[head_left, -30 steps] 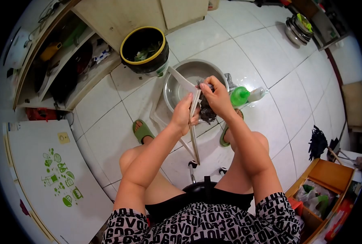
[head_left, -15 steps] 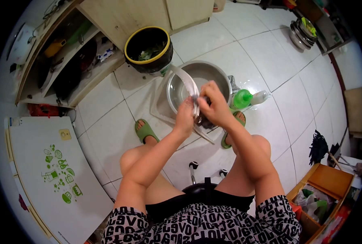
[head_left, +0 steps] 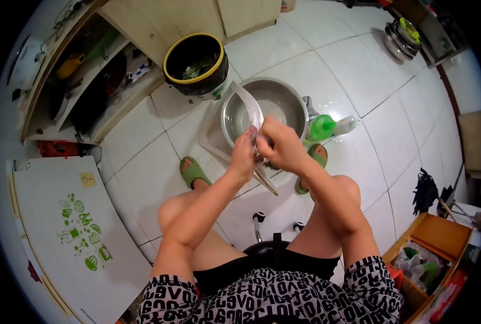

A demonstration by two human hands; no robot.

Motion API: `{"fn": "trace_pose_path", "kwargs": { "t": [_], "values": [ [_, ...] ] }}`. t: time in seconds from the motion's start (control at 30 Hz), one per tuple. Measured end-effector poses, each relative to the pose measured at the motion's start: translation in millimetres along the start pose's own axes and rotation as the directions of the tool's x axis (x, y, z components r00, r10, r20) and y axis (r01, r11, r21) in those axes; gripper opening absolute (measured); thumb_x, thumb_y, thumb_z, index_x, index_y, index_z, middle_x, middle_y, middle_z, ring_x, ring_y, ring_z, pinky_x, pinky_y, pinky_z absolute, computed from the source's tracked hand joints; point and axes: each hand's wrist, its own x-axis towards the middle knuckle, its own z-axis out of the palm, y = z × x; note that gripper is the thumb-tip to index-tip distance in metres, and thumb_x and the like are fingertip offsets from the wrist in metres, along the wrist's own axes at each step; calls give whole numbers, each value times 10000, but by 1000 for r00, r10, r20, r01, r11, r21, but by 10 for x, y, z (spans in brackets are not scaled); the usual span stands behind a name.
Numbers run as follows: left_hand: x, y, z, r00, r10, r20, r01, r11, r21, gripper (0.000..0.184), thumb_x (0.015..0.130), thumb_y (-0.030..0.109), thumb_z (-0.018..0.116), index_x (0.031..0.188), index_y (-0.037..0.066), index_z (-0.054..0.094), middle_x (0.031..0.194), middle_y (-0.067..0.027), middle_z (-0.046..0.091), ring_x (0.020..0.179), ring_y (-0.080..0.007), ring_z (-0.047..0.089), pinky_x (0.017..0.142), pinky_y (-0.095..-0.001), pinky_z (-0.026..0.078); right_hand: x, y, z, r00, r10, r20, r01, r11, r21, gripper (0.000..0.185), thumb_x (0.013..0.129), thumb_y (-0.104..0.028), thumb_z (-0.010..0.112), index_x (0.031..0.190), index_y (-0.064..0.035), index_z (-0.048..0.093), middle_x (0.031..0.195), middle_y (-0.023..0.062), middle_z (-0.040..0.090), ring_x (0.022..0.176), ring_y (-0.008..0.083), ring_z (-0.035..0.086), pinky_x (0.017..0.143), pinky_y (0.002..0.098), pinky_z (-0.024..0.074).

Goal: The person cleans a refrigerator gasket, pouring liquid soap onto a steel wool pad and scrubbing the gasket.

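A clear panel with a whitish rim [head_left: 248, 102], like a fridge shelf, stands on edge in front of me, slanting across the left side of the metal basin [head_left: 300, 100]. My left hand [head_left: 244, 154] is closed on its rim near the middle. Right beside it, my right hand [head_left: 281, 143] is curled, its fingers against the same rim. Something dark [head_left: 271, 165] shows below my right hand; its kind is mostly hidden. A green-capped bottle [head_left: 322, 127] and a clear bottle [head_left: 346, 125] are right of the basin.
A black bin with a yellow rim [head_left: 220, 65] holds leafy scraps. A white fridge [head_left: 46, 216] is at left, below an open cabinet [head_left: 122, 97]. Stacked metal bowls [head_left: 400, 46] sit far right. Green slippers [head_left: 194, 171] are on my feet. Water spots mark the tiled floor [head_left: 359, 81].
My right hand has shifted slightly down and left along the rim, nearer my left hand. The panel has turned a little, and less of the dark thing shows.
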Motion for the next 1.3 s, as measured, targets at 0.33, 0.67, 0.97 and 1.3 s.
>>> {"fn": "trace_pose_path", "kwargs": {
  "t": [0.33, 0.67, 0.97, 1.3],
  "values": [
    [-35, 231, -31, 991, 28, 130, -40, 995, 89, 334, 986, 413, 438, 897, 106, 539, 660, 42, 457, 501, -53, 382, 435, -221, 278, -17, 51, -22, 986, 120, -117, -115, 992, 53, 101, 784, -51, 585, 770, -4, 497, 740, 144, 485, 652, 328, 503, 591, 370, 426],
    [-26, 128, 73, 996, 35, -83, -31, 998, 57, 383, 967, 475, 445, 930, 104, 531, 656, 32, 471, 499, -59, 398, 443, -228, 282, -13, -53, 68, 984, 2, -180, -3, 1000, -7, 152, 759, -73, 627, 730, -15, 490, 716, 133, 492, 601, 310, 506, 545, 371, 422],
    [-39, 138, 83, 993, -57, -102, 55, 998, -28, 335, 996, 390, 408, 955, 92, 555, 698, 37, 508, 493, -56, 394, 428, -210, 282, -57, -30, 133, 996, -49, -75, 41, 993, -108, 127, 799, -135, 603, 777, -32, 532, 753, 130, 531, 643, 338, 548, 557, 406, 444],
    [-49, 64, -101, 982, -190, 19, 186, 975, 119, 321, 989, 375, 408, 843, 114, 526, 601, 41, 420, 455, -61, 338, 411, -236, 252, -41, 119, 112, 989, 57, -138, -80, 982, -169, 133, 766, -126, 600, 734, -29, 515, 738, 136, 534, 628, 331, 563, 549, 394, 454]
  ]
}}
